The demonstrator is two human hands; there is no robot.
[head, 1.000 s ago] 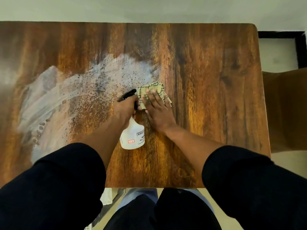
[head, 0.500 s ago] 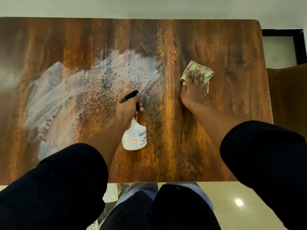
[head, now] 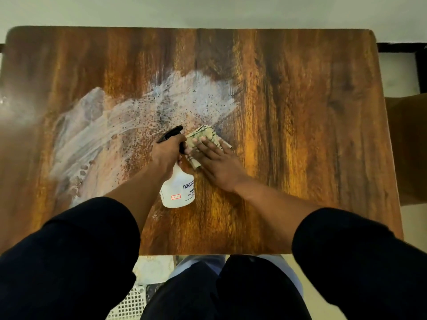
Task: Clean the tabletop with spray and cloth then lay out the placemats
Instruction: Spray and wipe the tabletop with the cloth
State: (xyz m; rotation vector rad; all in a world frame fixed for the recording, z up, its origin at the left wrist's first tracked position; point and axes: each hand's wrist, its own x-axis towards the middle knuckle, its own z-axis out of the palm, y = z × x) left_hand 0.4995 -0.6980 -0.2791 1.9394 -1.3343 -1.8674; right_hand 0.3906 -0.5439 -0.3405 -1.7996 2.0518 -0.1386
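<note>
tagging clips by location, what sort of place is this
Probably a home dining area: a wood-grain table against a plain wall, a chair at its right side, and tiled floor.

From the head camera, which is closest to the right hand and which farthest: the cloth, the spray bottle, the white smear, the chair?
1. Cloth: under the right hand.
2. Spray bottle: just left, gripped by the left hand.
3. White smear: across the table's left half.
4. Chair: off the table's right edge.
</note>
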